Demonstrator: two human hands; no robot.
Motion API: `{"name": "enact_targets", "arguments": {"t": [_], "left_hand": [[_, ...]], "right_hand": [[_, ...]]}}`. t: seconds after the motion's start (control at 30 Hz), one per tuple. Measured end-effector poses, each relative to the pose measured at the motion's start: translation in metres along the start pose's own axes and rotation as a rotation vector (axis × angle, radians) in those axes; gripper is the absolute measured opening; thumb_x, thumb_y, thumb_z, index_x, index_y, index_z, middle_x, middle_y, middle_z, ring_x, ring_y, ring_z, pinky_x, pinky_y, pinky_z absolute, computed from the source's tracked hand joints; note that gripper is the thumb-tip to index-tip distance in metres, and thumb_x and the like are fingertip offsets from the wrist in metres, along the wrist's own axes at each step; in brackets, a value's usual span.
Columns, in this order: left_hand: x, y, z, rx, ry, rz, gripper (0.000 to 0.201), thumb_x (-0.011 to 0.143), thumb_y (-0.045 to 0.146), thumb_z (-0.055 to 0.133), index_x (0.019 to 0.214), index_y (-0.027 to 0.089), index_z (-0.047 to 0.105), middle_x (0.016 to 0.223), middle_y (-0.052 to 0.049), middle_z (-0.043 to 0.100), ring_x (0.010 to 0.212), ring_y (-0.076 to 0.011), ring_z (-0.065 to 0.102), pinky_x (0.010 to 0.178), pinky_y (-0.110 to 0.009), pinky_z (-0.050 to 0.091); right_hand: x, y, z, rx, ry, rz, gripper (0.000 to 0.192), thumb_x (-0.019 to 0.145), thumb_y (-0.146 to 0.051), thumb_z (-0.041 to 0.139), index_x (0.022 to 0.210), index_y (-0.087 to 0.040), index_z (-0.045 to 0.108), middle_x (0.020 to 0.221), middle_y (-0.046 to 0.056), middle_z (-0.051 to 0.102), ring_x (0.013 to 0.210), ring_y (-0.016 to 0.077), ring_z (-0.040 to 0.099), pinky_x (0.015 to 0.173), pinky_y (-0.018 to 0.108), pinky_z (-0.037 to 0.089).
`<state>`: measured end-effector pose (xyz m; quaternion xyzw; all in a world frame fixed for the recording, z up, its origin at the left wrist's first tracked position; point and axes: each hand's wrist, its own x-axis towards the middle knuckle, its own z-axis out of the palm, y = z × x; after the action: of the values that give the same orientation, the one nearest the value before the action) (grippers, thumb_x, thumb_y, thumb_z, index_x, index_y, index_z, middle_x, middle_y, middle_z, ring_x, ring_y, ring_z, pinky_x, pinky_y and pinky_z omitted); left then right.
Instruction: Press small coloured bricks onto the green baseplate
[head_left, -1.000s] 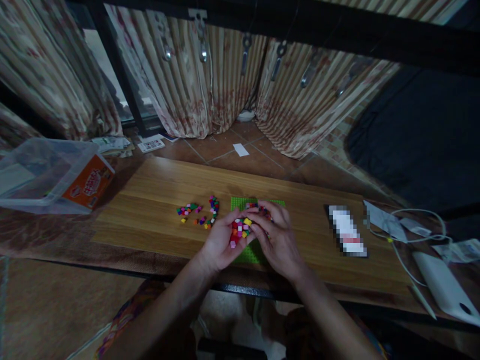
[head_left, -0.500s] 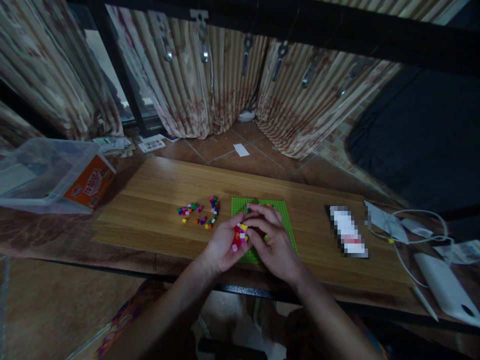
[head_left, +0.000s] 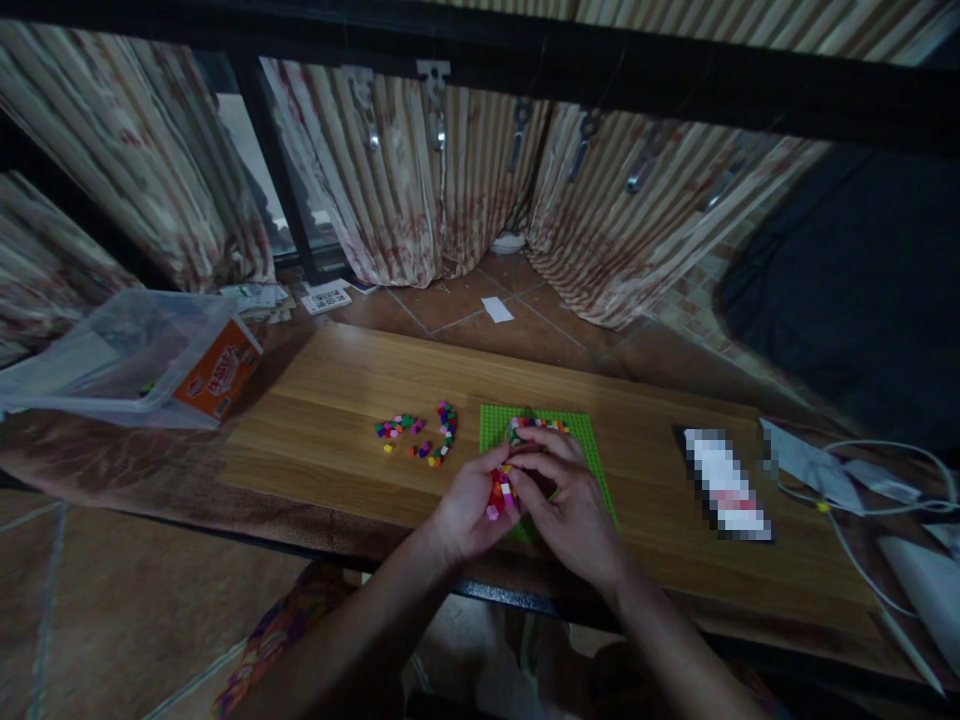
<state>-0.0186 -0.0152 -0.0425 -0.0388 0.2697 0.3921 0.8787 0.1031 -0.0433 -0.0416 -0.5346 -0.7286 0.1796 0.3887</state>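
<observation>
From the head view, both hands meet over the green baseplate [head_left: 589, 452] on the bench [head_left: 315, 400]. The left hand [head_left: 469, 510] cups a clump of small coloured bricks [head_left: 501, 490], fingers curled about it; the right hand [head_left: 574, 510] seems to pinch at that clump, though dim light blurs the fingertips. A short row of bricks [head_left: 538, 425] already sits on the plate. A loose scatter of bricks [head_left: 420, 438] lies unplaced at the left, near a clear bin [head_left: 127, 360].

1. A small cluster of coloured bricks [head_left: 500, 490], red, yellow, pink and white, is pinched between the left hand [head_left: 471, 510] and the right hand [head_left: 571, 505], just above the green baseplate.
2. The green baseplate [head_left: 495, 428] lies flat on the tabletop, with a short row of mixed-colour bricks [head_left: 541, 424] at its far edge.
</observation>
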Motion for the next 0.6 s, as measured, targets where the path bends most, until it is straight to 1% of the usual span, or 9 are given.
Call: {"name": "enact_targets", "arguments": {"t": [0.13, 0.2, 0.27, 0.33, 0.47, 0.6], "left_hand": [[-0.0013, -0.0023, 0.0015, 0.008, 0.01, -0.002, 0.023, 0.091, 0.015, 0.045, 0.088, 0.01, 0.067, 0.079, -0.006, 0.067, 0.071, -0.0088, 0.063, 0.07, -0.016, 0.051], [-0.002, -0.0027, 0.0024, 0.02, 0.009, -0.006, 0.023, 0.091, 0.015, 0.044, 0.086, 0.01, 0.066, 0.075, -0.006, 0.066, 0.068, -0.0096, 0.063, 0.067, -0.017, 0.051], [-0.0024, -0.0024, 0.0024, 0.005, 0.011, -0.01, 0.024, 0.091, 0.015, 0.044, 0.084, 0.009, 0.065, 0.073, -0.005, 0.064, 0.064, -0.0085, 0.062, 0.063, -0.016, 0.05], [-0.0024, -0.0018, 0.0016, -0.022, 0.019, -0.007, 0.023, 0.092, 0.015, 0.043, 0.084, 0.009, 0.065, 0.074, -0.005, 0.064, 0.063, -0.0071, 0.061, 0.062, -0.014, 0.049], [-0.0022, -0.0013, 0.0001, -0.047, 0.017, 0.009, 0.022, 0.092, 0.015, 0.044, 0.09, 0.009, 0.065, 0.079, -0.005, 0.066, 0.068, -0.0071, 0.063, 0.065, -0.014, 0.05], [-0.0052, -0.0014, 0.002, -0.003, 0.007, -0.003, 0.025, 0.093, 0.018, 0.042, 0.088, 0.01, 0.065, 0.077, -0.006, 0.066, 0.068, -0.0103, 0.064, 0.067, -0.02, 0.053]], "right_hand": [[-0.0013, -0.0003, 0.0004, -0.044, -0.023, -0.021, 0.012, 0.088, -0.029, 0.06, 0.092, -0.026, 0.071, 0.12, 0.006, 0.06, 0.119, 0.0256, 0.05, 0.102, 0.05, 0.041], [-0.0014, -0.0001, 0.0006, -0.048, -0.022, -0.026, 0.013, 0.088, -0.031, 0.06, 0.093, -0.026, 0.071, 0.119, 0.006, 0.061, 0.118, 0.0255, 0.05, 0.102, 0.049, 0.041], [-0.001, -0.0001, 0.0005, -0.045, -0.023, -0.022, 0.013, 0.089, -0.032, 0.06, 0.093, -0.026, 0.07, 0.119, 0.006, 0.061, 0.118, 0.0253, 0.05, 0.102, 0.049, 0.041], [-0.0005, -0.0003, 0.0007, -0.036, -0.026, -0.007, 0.013, 0.089, -0.031, 0.059, 0.093, -0.026, 0.07, 0.119, 0.006, 0.061, 0.118, 0.0249, 0.05, 0.102, 0.048, 0.041], [0.0, -0.0023, 0.0024, 0.001, -0.034, 0.023, 0.009, 0.088, -0.03, 0.061, 0.089, -0.027, 0.07, 0.121, 0.004, 0.06, 0.119, 0.0244, 0.05, 0.104, 0.049, 0.038], [0.0014, -0.0029, 0.0011, 0.067, 0.007, 0.069, 0.007, 0.085, -0.032, 0.065, 0.085, -0.029, 0.072, 0.12, 0.003, 0.061, 0.119, 0.024, 0.051, 0.103, 0.048, 0.038]]}}
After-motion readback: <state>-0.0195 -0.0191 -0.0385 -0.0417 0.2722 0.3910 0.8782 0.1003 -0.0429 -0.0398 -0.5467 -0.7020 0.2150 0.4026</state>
